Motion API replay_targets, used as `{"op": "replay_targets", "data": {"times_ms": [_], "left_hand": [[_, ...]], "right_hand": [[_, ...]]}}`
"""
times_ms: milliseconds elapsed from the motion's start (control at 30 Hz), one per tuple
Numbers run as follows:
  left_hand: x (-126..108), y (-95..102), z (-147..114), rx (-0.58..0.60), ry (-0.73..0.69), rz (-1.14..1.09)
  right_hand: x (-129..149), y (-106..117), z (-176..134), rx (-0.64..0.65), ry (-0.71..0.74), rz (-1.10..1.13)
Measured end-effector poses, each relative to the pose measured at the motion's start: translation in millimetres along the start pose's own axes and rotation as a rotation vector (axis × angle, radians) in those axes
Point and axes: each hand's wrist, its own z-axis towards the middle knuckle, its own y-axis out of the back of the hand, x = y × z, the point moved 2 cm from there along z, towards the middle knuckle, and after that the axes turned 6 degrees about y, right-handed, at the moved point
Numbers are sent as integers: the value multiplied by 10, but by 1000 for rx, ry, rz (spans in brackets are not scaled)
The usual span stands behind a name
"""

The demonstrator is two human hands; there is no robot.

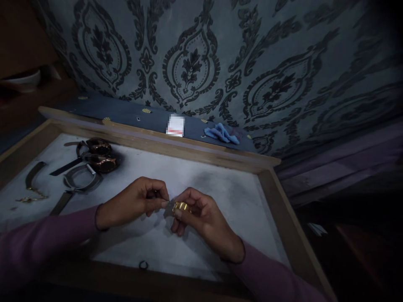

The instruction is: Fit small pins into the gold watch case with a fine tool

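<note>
Between the thumb and fingers of my right hand is a gold watch case without a strap, held above the white tray floor. Just to its left, my left hand is closed in a pinch, fingertips pointing at the case. A tiny, thin, dark piece shows at those fingertips, too small to name. The two hands are close together but apart.
Watches with dark straps lie in the wooden-rimmed tray at back left. Nearby are a loose strap with gold parts and, at the front, a small dark ring. Behind the rim sit a blue cloth and a white packet.
</note>
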Motion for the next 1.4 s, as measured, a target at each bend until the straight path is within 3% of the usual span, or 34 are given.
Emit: {"op": "replay_targets", "data": {"times_ms": [400,1400], "left_hand": [[44,0,16,-2,-51,-69],[53,-38,-17,-44,-27,-58]], "right_hand": [[20,0,11,-26,-9,92],[34,-13,24,-82,-14,43]]}}
